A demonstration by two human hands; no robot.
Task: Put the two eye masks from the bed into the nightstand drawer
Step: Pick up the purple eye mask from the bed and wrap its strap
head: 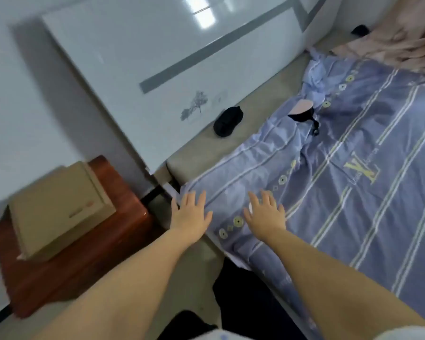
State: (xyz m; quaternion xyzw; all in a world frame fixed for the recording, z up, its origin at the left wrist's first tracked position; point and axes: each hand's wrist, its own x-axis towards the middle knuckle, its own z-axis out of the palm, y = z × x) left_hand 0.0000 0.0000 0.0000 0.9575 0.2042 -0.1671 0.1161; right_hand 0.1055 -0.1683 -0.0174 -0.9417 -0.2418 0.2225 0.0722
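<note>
Both bare hands are reaching out flat with fingers spread, holding nothing: the left hand point(191, 214) is hovering at the corner of the blue striped bedsheet point(353, 192), the right hand point(265, 213) over it. A black fabric eye mask point(228, 121) is lying on the beige mattress point(206, 153) near the white headboard point(157, 57); a pink-and-black eye mask point(303, 112) is resting on the sheet. The reddish-brown wooden nightstand point(84, 261) is carrying a tan cardboard box point(57, 212).

Both forearms are bare from the wrists back. The left hand point(190, 214) and right hand point(265, 213) wear no rings, watch or gloves. Nearer the person than the bed point(353, 168), pale short sleeves show, dark clothing below.
</note>
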